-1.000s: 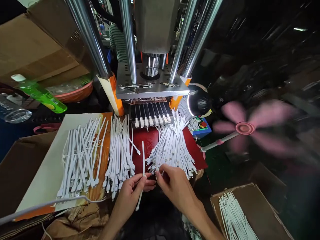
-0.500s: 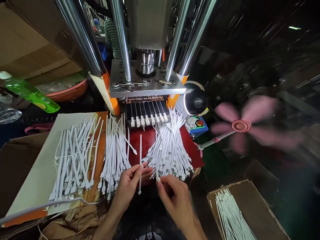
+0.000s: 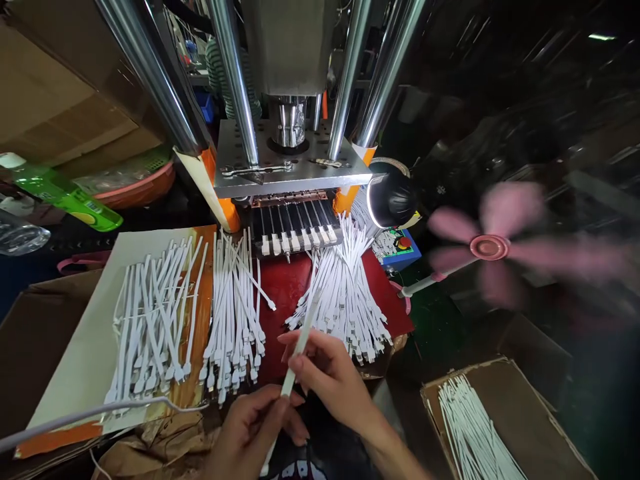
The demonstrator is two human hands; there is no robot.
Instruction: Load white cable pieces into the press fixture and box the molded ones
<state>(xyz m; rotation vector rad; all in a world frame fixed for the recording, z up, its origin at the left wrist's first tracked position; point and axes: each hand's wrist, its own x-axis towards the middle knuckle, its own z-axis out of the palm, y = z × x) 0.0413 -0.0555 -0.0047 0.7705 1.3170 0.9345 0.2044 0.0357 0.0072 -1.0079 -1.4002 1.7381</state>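
Observation:
A short white flat cable (image 3: 289, 383) slants across in front of me, its upper end blurred. My left hand (image 3: 263, 423) pinches its lower part between thumb and fingers. Higher up, my right hand (image 3: 333, 377) has thumb and fingertips closed on the same cable. Whether a second cable lies along it, I cannot tell. Just beyond my hands, a fanned pile of white cables (image 3: 345, 300) with connector ends rests on the red press table (image 3: 280, 280). Another cable bunch (image 3: 233, 327) lies left of it. Several white connectors sit in the black mould (image 3: 297, 230) under the press.
A steel press plate (image 3: 295, 175) spans above the mould. More cables (image 3: 155, 313) lie on a board at left, near a green bottle (image 3: 65, 193). At right are a black lamp (image 3: 393, 202), a spinning pink fan (image 3: 490, 247) and a carton (image 3: 545, 427) holding white strips.
My right hand has moved left and up onto the cable; my left hand has dropped lower. Earlier the hands were apart, the left pinching an upright cable and the right holding another white piece.

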